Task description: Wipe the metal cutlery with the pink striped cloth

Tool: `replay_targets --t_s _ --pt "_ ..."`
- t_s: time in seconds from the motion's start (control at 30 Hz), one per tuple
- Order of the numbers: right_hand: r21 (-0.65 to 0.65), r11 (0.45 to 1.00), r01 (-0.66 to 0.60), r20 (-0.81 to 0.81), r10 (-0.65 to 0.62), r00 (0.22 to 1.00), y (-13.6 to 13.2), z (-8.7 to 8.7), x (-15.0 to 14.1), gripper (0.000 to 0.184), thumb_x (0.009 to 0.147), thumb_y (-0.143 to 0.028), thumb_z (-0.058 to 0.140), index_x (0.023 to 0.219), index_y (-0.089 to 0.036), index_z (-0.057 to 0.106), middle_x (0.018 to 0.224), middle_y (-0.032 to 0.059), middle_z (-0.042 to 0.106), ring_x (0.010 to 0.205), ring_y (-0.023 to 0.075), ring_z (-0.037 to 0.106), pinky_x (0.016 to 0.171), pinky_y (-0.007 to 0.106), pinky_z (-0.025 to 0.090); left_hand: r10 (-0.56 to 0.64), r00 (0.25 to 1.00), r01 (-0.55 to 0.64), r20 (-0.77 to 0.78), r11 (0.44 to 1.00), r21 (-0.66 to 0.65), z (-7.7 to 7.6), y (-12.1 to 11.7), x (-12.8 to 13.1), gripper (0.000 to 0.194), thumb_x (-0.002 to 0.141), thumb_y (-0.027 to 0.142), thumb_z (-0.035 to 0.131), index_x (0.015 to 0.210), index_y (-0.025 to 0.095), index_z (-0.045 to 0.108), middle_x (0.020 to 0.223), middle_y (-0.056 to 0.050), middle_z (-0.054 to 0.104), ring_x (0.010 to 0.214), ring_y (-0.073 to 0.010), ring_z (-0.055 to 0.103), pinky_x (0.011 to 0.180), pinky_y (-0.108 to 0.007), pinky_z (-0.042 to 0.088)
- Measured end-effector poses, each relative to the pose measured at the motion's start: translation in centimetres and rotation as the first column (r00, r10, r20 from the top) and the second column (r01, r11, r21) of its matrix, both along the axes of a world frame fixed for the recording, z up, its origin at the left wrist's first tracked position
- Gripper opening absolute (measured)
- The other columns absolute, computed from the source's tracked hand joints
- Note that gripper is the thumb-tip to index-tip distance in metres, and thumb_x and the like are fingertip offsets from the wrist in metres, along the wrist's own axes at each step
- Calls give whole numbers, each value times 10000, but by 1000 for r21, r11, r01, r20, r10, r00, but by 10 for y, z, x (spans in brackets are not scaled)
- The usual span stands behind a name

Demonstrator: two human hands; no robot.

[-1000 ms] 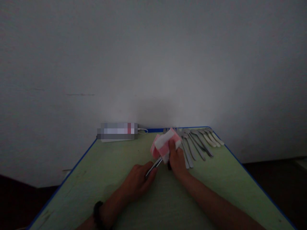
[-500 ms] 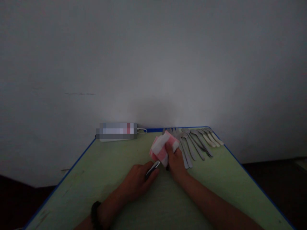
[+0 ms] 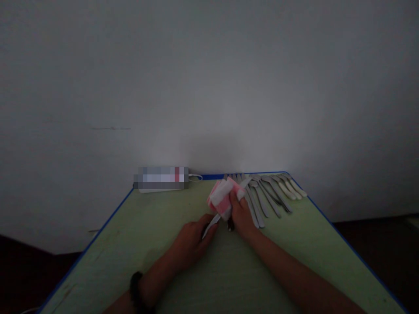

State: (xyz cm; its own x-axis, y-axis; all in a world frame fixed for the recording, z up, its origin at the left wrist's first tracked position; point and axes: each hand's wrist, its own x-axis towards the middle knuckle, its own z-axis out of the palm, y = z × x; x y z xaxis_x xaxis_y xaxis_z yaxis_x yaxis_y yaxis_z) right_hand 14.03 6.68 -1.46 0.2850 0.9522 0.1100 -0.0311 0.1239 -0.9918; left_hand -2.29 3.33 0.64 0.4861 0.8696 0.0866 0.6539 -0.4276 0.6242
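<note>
My left hand (image 3: 193, 239) is closed round the handle of a metal utensil (image 3: 211, 224) that slants up to the right over the green table (image 3: 153, 244). My right hand (image 3: 241, 213) grips a pink and white cloth (image 3: 223, 198) wrapped round the utensil's upper end, which is hidden by the cloth. A dark band sits on my left wrist (image 3: 136, 285). Both hands are near the table's middle, just left of a row of cutlery.
Several spoons and other cutlery (image 3: 268, 196) lie side by side at the table's far right. A blurred flat box (image 3: 161, 179) with a white cable lies at the far left edge against the grey wall. The table has a blue rim (image 3: 98, 231).
The right hand and cloth have slid a little along the utensil, first down, then back up. The left hand keeps its grip and has barely shifted.
</note>
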Motion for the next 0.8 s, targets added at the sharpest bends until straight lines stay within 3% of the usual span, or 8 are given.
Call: replay_targets --t_s 0.1,0.33,0.5,0.63,0.8 --pt "-21 1000 -4 52 5 999 1 3 2 466 819 -577 475 957 -166 647 877 62 664 861 199 579 760 294 405 12 1000 -13 -23 1000 -15 0 0 0 340 920 400 365 1078 201 590 866 -58 704 729 -199 649 680 -278 469" --pt "-37 999 35 42 -33 999 -1 8 0 359 802 -507 554 853 -169 664 748 31 651 736 170 564 675 267 391 -12 1000 12 10 1000 -4 -2 1 -1 317 939 368 355 1058 183 584 864 -53 699 721 -191 642 641 -264 452" --pt "-83 997 3 -52 -7 999 -14 11 -17 385 816 -526 519 883 -176 666 804 33 655 779 174 574 713 274 403 -6 995 6 98 1000 -2 -1 0 -3 302 925 346 375 1082 172 566 909 -74 709 754 -204 656 688 -283 467" --pt "-147 989 10 -8 -11 1000 -22 10 -25 385 808 -538 523 811 -177 654 750 26 622 737 175 546 697 283 396 19 997 -20 75 1000 18 -4 2 -4 280 900 339 393 975 157 591 840 -81 706 693 -208 646 648 -286 466" --pt "-122 993 8 -3 -8 1000 -21 10 -22 399 801 -553 523 779 -174 646 754 29 620 754 175 543 698 280 396 26 998 -25 65 1000 -13 -4 3 -4 284 911 349 387 979 160 588 832 -68 699 676 -190 637 630 -268 450"
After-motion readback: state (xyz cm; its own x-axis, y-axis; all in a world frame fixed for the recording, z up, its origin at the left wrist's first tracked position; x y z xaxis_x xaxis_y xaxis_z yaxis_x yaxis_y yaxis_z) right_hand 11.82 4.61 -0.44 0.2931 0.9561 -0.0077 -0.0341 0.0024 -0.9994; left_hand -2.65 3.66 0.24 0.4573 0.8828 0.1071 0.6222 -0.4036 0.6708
